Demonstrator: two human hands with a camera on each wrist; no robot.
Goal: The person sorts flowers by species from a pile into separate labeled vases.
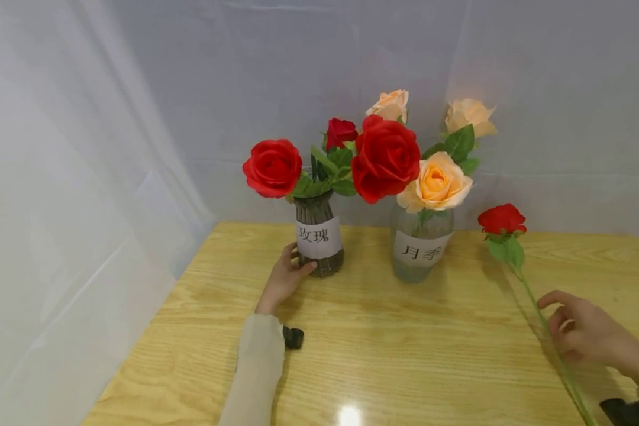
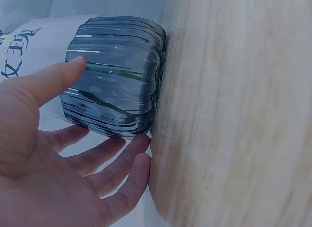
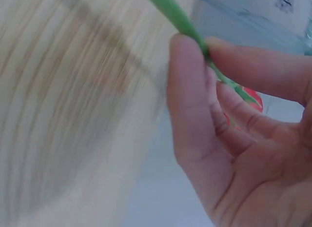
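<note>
My left hand [image 1: 284, 281] is at the lower part of a dark ribbed glass vase [image 1: 326, 266], its thumb across the front and its fingers around the side. That vase carries a white paper label [image 1: 319, 236] and holds several red roses [image 1: 273, 168]. In the left wrist view green stems show through the glass. At the right, my right hand [image 1: 583, 328] pinches the green stem [image 3: 170, 12] of a single red rose [image 1: 503, 219] between thumb and forefinger. Its bloom points away toward the back of the table.
A clear glass vase [image 1: 412, 273] with a labelled front holds several peach roses [image 1: 438, 180], right of the dark one. One large red rose [image 1: 386, 158] overlaps them. A pale curtain [image 1: 564, 118] hangs behind the wooden table [image 1: 404, 355].
</note>
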